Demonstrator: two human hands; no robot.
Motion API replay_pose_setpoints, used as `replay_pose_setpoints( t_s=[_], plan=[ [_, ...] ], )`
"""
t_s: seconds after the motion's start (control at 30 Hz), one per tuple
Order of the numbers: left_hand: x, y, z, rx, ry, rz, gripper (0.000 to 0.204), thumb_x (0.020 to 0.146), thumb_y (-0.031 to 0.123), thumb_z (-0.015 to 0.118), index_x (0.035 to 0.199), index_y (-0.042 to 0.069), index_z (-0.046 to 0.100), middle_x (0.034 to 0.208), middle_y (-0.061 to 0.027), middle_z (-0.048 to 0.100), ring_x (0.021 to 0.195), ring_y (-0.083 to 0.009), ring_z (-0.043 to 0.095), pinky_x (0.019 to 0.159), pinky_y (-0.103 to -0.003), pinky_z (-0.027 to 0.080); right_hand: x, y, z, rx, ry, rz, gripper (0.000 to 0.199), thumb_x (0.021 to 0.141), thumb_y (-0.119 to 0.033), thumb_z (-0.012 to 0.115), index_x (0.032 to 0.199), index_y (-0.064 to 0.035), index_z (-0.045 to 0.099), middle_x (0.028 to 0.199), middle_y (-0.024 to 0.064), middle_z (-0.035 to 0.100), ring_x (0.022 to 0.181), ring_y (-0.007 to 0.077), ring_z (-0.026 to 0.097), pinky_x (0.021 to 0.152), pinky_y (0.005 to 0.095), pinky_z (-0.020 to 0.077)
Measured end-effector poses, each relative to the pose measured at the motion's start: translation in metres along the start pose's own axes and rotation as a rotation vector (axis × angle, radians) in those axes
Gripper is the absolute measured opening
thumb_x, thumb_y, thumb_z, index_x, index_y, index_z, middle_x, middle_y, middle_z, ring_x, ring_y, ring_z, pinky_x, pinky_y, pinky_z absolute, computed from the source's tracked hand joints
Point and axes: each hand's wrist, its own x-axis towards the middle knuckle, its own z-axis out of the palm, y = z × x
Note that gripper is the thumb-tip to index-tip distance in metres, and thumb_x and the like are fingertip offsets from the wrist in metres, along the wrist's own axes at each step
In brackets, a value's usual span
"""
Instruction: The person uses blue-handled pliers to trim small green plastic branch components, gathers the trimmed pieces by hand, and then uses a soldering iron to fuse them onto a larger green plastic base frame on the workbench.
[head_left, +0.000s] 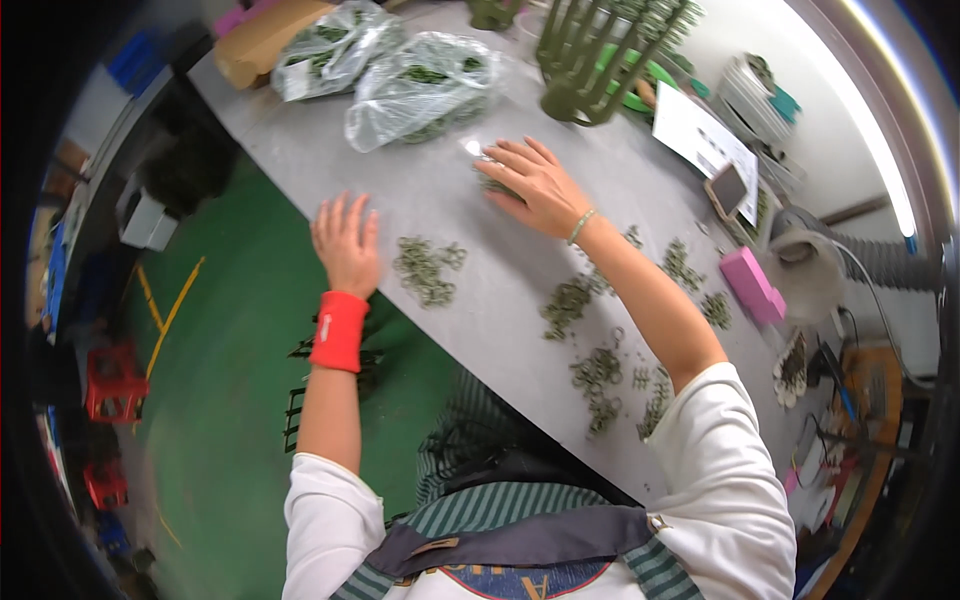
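My left hand [347, 245] is at the table's near left edge with its fingers stretched out and nothing seen in it. Just right of it lies a loose pile of small olive-green ring-shaped pieces [428, 270]. My right hand [540, 190] is farther out over the grey table [460, 335], palm down with the fingers apart. A few similar small pieces [490, 180] show under its fingers, though the palm hides most of that spot. Below my right forearm lie more heaps of these green pieces [597, 385], some looking like little rings with stems.
Clear plastic bags [425, 90] of green pieces lie at the far left. A dark green pronged rack [585, 75] stands at the back. On the right are a white sheet [705, 150], a phone [726, 190], a pink block [752, 285] and a grey hose [880, 250].
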Motion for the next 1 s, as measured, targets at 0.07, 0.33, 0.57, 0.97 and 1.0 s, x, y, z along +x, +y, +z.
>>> replay_pose_setpoints(
  t_s=[0.07, 0.33, 0.57, 0.97, 1.0],
  plan=[
    [-0.001, -0.004, 0.003, -0.023, -0.007, 0.013, 0.037, 0.102, 0.036, 0.048, 0.132, 0.017, 0.059, 0.145, -0.0089, 0.049, 0.14, -0.0343, 0.034, 0.117, -0.05, 0.019, -0.006, -0.011, -0.031, -0.006, 0.076, 0.038, 0.028, 0.091, -0.023, 0.067, 0.115, -0.01, 0.066, 0.12, 0.0105, 0.065, 0.122, 0.0293, 0.054, 0.109, 0.0496, 0.0375],
    [0.004, -0.007, 0.006, -0.005, -0.028, 0.035, 0.039, 0.103, 0.04, 0.045, 0.134, 0.02, 0.058, 0.144, -0.0079, 0.049, 0.139, -0.0332, 0.035, 0.116, -0.05, 0.02, -0.119, -0.078, -0.169, 0.103, 0.309, 0.528, 0.015, 0.09, -0.004, 0.066, 0.105, -0.0025, 0.068, 0.095, 0.0116, 0.067, 0.085, 0.026, 0.063, 0.075, 0.0326, 0.0498],
    [-0.007, 0.048, -0.049, -0.36, -0.235, 0.124, 0.05, 0.096, 0.039, 0.059, 0.136, 0.01, 0.054, 0.145, -0.0155, 0.045, 0.143, -0.0381, 0.028, 0.116, -0.049, 0.022, -0.235, -0.158, -0.209, 0.038, 0.382, 0.87, 0.011, 0.095, -0.004, 0.059, 0.101, 0.0002, 0.068, 0.089, 0.0101, 0.069, 0.08, 0.0184, 0.065, 0.072, 0.0287, 0.0505],
    [-0.037, 0.12, -0.064, -0.151, -0.417, 0.499, 0.06, 0.079, 0.034, 0.078, 0.133, 0.016, 0.058, 0.147, -0.0099, 0.043, 0.146, -0.0362, 0.024, 0.117, -0.059, 0.013, -0.297, -0.219, -0.199, 0.137, 0.563, 1.273, 0.016, 0.099, -0.01, 0.057, 0.1, 0.0003, 0.069, 0.089, 0.0085, 0.071, 0.084, 0.0156, 0.068, 0.076, 0.0276, 0.0518],
    [-0.037, 0.12, -0.061, -0.179, -0.411, 0.509, 0.054, 0.08, 0.032, 0.078, 0.129, 0.015, 0.061, 0.144, -0.0089, 0.046, 0.145, -0.0354, 0.027, 0.116, -0.059, 0.013, -0.297, -0.219, -0.199, 0.156, 0.573, 1.28, 0.015, 0.098, -0.009, 0.057, 0.1, 0.0001, 0.069, 0.088, 0.0084, 0.071, 0.083, 0.0158, 0.068, 0.076, 0.0277, 0.0518]
  ],
)
